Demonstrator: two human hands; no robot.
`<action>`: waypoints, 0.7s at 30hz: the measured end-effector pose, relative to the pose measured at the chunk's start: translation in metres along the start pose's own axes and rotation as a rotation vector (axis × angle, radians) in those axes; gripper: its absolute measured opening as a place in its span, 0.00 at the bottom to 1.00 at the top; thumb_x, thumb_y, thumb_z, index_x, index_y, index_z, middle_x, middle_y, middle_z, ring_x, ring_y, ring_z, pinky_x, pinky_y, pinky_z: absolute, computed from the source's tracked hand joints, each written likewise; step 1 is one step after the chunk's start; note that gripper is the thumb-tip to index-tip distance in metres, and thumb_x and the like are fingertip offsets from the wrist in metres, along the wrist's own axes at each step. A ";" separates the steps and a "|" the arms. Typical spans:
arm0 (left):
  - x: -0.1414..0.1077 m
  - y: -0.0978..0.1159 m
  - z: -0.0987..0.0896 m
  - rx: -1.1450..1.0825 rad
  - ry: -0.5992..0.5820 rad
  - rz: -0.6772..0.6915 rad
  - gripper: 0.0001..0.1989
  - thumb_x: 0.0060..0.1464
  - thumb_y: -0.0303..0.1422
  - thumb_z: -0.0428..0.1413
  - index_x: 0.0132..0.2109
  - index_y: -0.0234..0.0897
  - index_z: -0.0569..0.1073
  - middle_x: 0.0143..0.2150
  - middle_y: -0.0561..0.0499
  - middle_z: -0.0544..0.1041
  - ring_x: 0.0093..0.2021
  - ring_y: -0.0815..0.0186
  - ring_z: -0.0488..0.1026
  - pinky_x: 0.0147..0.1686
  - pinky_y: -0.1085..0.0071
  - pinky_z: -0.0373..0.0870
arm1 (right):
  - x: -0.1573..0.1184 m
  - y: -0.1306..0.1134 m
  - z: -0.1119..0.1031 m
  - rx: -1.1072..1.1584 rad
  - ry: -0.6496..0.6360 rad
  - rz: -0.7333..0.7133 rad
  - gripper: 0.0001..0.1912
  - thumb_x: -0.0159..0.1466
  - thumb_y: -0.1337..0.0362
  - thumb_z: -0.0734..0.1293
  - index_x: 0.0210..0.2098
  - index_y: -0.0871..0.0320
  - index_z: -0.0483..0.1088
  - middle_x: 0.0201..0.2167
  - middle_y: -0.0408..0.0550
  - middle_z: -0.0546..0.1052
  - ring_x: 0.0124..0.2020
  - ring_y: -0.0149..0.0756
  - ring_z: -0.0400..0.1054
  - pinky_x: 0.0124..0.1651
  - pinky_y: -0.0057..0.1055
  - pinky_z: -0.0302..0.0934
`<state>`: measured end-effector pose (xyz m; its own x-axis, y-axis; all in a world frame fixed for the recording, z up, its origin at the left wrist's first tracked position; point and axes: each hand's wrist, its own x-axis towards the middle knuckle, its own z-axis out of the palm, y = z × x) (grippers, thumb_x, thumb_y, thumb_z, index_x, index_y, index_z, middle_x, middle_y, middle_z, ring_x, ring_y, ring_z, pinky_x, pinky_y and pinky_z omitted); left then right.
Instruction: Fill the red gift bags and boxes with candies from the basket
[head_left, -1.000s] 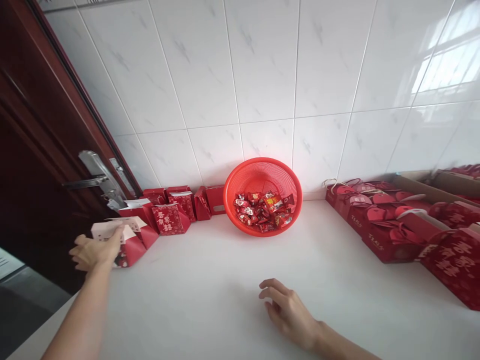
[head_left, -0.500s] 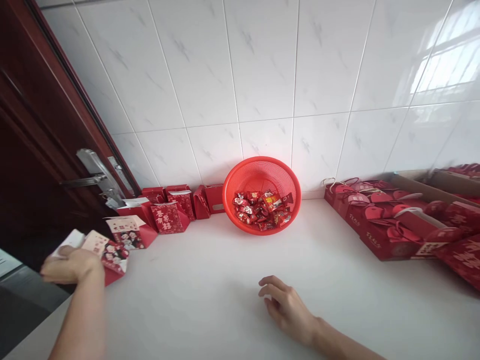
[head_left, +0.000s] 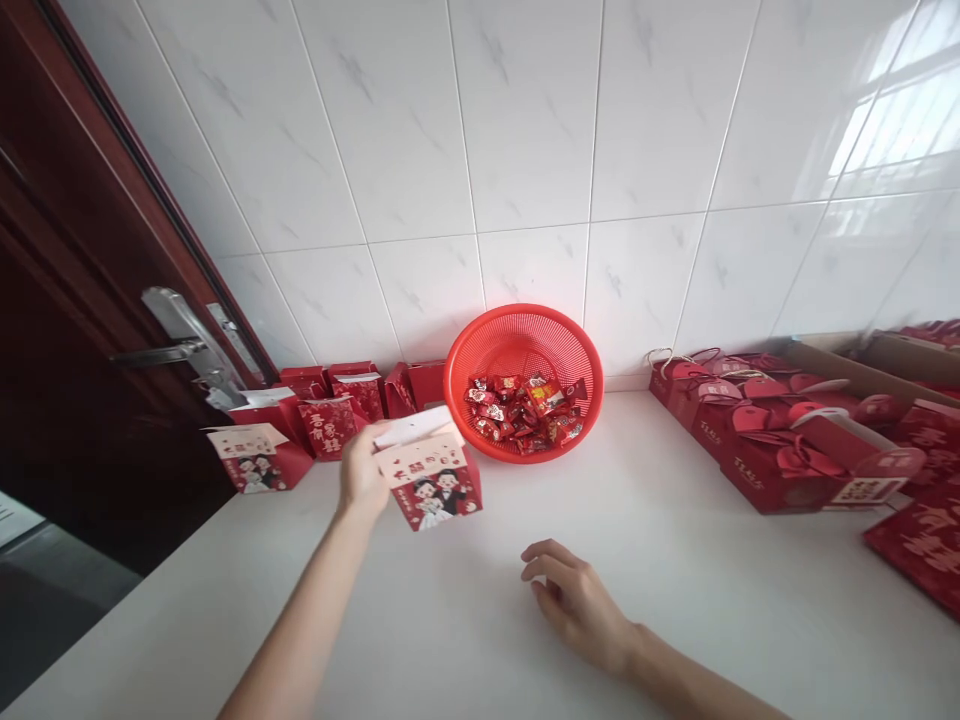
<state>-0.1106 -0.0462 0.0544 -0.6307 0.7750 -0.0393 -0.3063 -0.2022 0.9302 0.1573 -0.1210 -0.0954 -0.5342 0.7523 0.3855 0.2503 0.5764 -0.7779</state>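
My left hand (head_left: 365, 470) is closed on the side of a red and cream candy box (head_left: 442, 492) printed with a cartoon bridal couple. Its white top flap stands up, and the box is held just in front of the basket, slightly tilted. My right hand (head_left: 574, 600) rests over the white table with loosely curled fingers, apart and holding nothing. A round red plastic basket (head_left: 525, 455) leans against the wall, with wrapped candies (head_left: 517, 410) lying in its lower part.
Several more red boxes (head_left: 330, 425) stand at the left by the wall, one with the same couple print (head_left: 259, 470). To the right lie red gift boxes (head_left: 750, 440) with bow tops and open cartons (head_left: 832, 365). A dark door with a metal handle (head_left: 176, 345) borders the left side.
My left hand has carried the candy box from the table's left edge rightward to just in front of the basket. My right hand has hardly moved.
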 end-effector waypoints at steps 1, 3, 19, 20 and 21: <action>-0.009 -0.008 0.008 0.004 -0.049 -0.048 0.12 0.34 0.35 0.56 0.30 0.36 0.70 0.23 0.55 0.74 0.24 0.63 0.73 0.24 0.70 0.69 | 0.001 0.001 -0.001 0.005 0.010 0.003 0.11 0.64 0.72 0.58 0.40 0.55 0.70 0.47 0.52 0.74 0.23 0.25 0.59 0.30 0.28 0.61; -0.024 -0.021 0.019 0.037 -0.143 -0.129 0.12 0.33 0.37 0.57 0.29 0.36 0.71 0.23 0.54 0.75 0.24 0.63 0.73 0.24 0.70 0.68 | 0.002 0.003 -0.002 0.017 0.031 0.008 0.11 0.65 0.71 0.58 0.40 0.55 0.70 0.47 0.52 0.74 0.23 0.26 0.59 0.30 0.28 0.61; -0.003 -0.023 0.019 0.207 -0.942 -0.127 0.26 0.50 0.49 0.49 0.38 0.32 0.79 0.40 0.39 0.82 0.43 0.50 0.77 0.42 0.59 0.72 | 0.008 0.000 -0.014 0.098 0.176 0.130 0.07 0.58 0.72 0.59 0.30 0.57 0.68 0.27 0.43 0.69 0.25 0.29 0.59 0.28 0.26 0.54; 0.005 -0.021 0.027 0.238 -0.967 -0.104 0.25 0.51 0.49 0.49 0.38 0.32 0.79 0.40 0.38 0.82 0.42 0.51 0.78 0.44 0.58 0.72 | 0.009 0.001 -0.015 0.104 0.190 0.151 0.07 0.57 0.71 0.59 0.29 0.57 0.68 0.26 0.43 0.68 0.25 0.29 0.58 0.28 0.26 0.53; 0.014 -0.021 0.036 0.292 -0.989 -0.073 0.24 0.51 0.48 0.51 0.38 0.32 0.80 0.40 0.39 0.82 0.42 0.52 0.78 0.45 0.58 0.72 | 0.010 0.003 -0.016 0.113 0.201 0.175 0.07 0.56 0.71 0.59 0.29 0.57 0.67 0.25 0.42 0.68 0.25 0.29 0.57 0.27 0.26 0.52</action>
<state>-0.0878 -0.0098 0.0476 0.2911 0.9520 0.0952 -0.0517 -0.0837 0.9951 0.1651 -0.1067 -0.0856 -0.3177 0.8916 0.3225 0.2268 0.4018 -0.8872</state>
